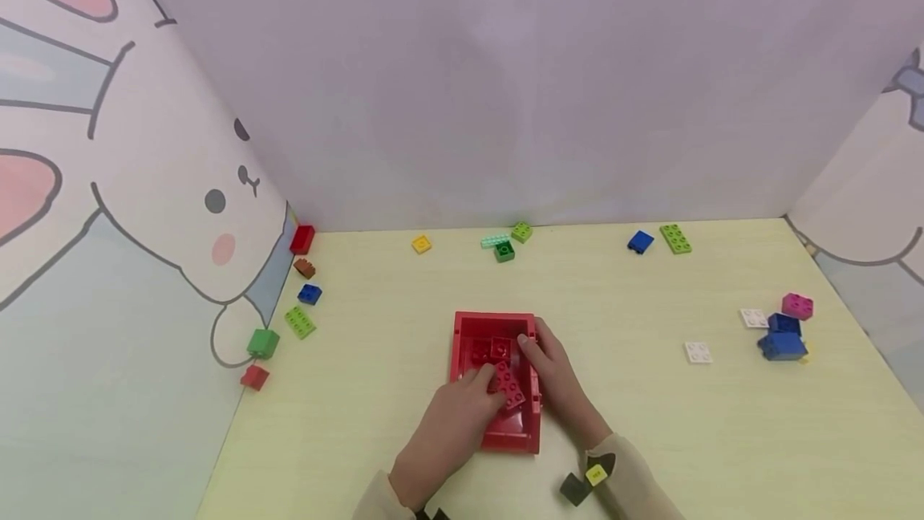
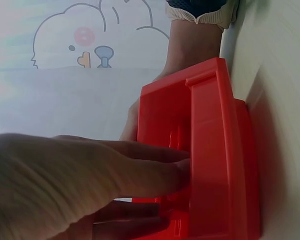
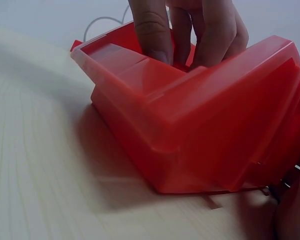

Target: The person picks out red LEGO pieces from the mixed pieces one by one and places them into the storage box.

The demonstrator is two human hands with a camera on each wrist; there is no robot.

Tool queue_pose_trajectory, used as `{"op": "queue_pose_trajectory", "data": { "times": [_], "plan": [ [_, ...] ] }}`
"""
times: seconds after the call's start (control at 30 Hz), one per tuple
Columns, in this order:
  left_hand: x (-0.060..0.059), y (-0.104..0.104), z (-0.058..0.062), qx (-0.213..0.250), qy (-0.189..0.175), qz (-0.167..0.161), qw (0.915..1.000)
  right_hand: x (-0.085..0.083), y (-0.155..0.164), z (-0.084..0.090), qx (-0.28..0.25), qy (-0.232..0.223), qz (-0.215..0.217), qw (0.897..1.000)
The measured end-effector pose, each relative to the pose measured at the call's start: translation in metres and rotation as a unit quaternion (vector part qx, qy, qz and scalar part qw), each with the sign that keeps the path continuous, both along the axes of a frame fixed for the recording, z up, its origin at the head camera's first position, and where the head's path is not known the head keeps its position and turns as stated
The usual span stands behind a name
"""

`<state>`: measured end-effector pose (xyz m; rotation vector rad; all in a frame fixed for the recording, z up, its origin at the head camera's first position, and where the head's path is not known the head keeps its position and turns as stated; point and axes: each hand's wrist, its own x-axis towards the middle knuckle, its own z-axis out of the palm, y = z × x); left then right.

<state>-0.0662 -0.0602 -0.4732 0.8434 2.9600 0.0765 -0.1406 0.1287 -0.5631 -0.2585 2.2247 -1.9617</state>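
Observation:
A red open-topped box [image 1: 511,441] sits on the table in front of the person, and it fills much of both wrist views. Reaching in from the near left, the left hand [image 1: 451,417] pinches a long red studded toy brick [image 1: 508,386] inside the box. Beyond those fingers lie smaller red bricks [image 1: 501,349] on the box floor. The right hand [image 1: 559,367] grips the box's right wall, thumb over the rim and the other fingers outside. In the left wrist view the left fingers [image 2: 160,175] dip behind the box's near wall, which hides their tips.
Along the left edge lie several loose bricks, among them a green one [image 1: 263,343]. More are spread by the back wall, including a yellow piece [image 1: 422,244]. At right are white plates [image 1: 698,353], blue bricks [image 1: 783,346] and a pink brick [image 1: 797,306].

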Motion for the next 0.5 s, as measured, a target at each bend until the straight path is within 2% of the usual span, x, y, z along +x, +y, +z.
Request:
{"op": "queue_pose_trajectory", "data": {
  "times": [0.17, 0.5],
  "plan": [
    [-0.0023, 0.0027, -0.0006, 0.001, -0.013, 0.002, 0.9999, 0.0, -0.0002, -0.0015, 0.0, -0.001, -0.001, 1.0],
    [-0.0024, 0.0012, -0.0014, -0.004, -0.008, -0.017, 0.9998, -0.001, 0.0008, -0.0029, -0.003, 0.01, 0.001, 1.0]
  ]
}}
